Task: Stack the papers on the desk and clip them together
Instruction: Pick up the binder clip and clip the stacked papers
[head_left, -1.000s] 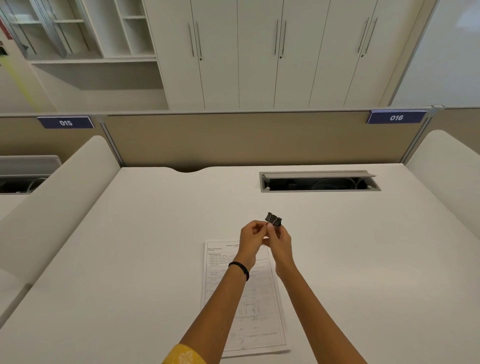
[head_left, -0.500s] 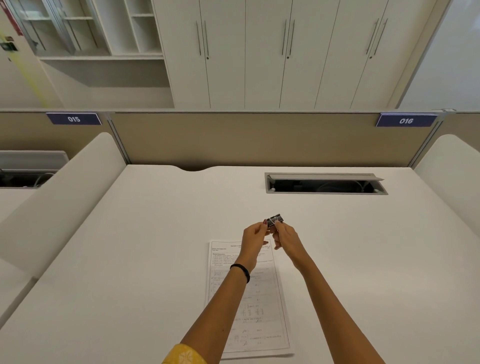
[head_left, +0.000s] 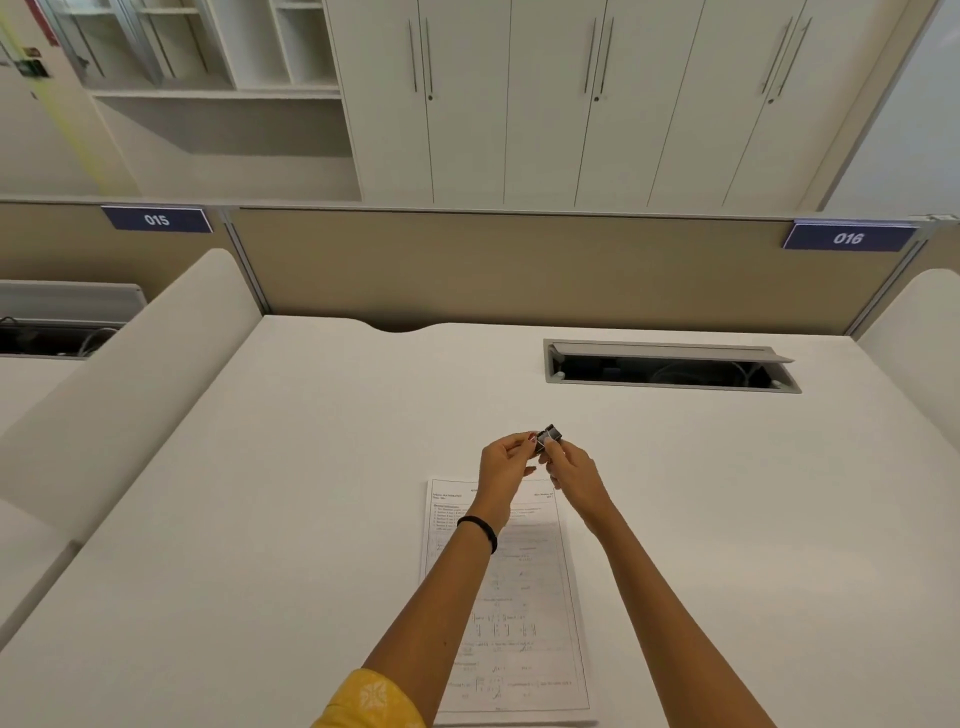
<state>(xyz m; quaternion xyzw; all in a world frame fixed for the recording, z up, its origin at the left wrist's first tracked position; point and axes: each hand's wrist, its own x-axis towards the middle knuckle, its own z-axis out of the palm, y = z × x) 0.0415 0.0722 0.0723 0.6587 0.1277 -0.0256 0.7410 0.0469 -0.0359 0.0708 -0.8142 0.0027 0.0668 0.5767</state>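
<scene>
A stack of printed papers (head_left: 524, 618) lies flat on the white desk (head_left: 260, 519), near its front edge, partly hidden under my forearms. A small black binder clip (head_left: 549, 435) is held in the air above the papers' top edge. My left hand (head_left: 506, 467) pinches the clip from the left with its fingertips. My right hand (head_left: 574, 475) pinches it from the right and below. Both hands hover above the desk and do not touch the papers.
An open cable hatch (head_left: 670, 366) is sunk into the desk behind the hands. A beige partition (head_left: 519, 270) closes the back, with curved white side dividers (head_left: 130, 374) left and right. Cupboards stand beyond.
The clip has tilted between my fingers and my hands have drawn slightly apart. The view has shifted a little; the papers have not moved.
</scene>
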